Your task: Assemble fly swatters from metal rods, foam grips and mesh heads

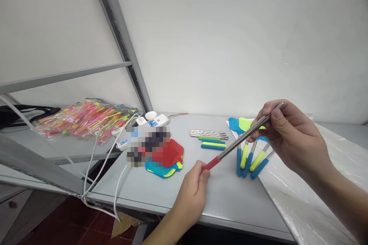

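Left hand is gripping red handle, center of frame. Right hand is pinching metal rod.

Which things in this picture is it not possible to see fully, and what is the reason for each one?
All in the head view:
Red grip: lower end hidden by the left hand.
Blue swatter head: partly behind the yellow one.
Red swatter head: left part pixelated over.
Black item: cut off by the left edge.
White power strip: printing too small to read.
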Motion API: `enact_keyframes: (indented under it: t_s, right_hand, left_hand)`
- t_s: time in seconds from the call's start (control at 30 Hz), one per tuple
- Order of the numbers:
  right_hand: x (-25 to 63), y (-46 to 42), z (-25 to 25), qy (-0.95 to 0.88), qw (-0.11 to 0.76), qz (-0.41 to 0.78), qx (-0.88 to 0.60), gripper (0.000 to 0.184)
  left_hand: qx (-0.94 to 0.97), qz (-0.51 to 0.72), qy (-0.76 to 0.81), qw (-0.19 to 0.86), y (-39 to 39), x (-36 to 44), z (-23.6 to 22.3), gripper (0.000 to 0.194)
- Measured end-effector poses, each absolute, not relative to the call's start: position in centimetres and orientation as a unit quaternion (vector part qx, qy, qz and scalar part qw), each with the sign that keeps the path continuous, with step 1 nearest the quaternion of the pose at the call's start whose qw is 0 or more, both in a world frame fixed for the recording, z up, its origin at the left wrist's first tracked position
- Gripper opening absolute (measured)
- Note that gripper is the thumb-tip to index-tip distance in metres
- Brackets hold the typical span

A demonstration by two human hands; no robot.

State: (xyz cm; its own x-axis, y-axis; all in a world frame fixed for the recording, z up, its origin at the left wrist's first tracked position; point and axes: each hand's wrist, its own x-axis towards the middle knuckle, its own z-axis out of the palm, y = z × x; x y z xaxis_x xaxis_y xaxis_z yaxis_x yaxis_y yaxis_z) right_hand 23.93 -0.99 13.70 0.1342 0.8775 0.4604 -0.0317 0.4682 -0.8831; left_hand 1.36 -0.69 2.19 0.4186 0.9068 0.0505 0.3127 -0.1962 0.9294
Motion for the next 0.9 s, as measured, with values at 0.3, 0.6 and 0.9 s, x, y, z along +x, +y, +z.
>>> enact_keyframes:
  t_s: [0.3,0.6,0.9]
  right_hand:
    - [21.1,-1.7,11.3,-0.613,0.543,0.402,-0.409,0.017]
    - [19.7,-0.8,10.2,-0.620,0.487,0.448,-0.422,0.018]
    - [17.5,-0.9,10.0,-0.594,0.529,0.465,-0.389,0.019]
  left_hand:
    - [0.781,0.258,0.399,0.405,-1.7,1.6,2.8,0.035]
    - [0.742,0.309,0.380,0.458,-1.4,1.1,3.7,0.035]
    - [0.646,0.353,0.356,0.575,-2.3,1.0,4.4,0.038]
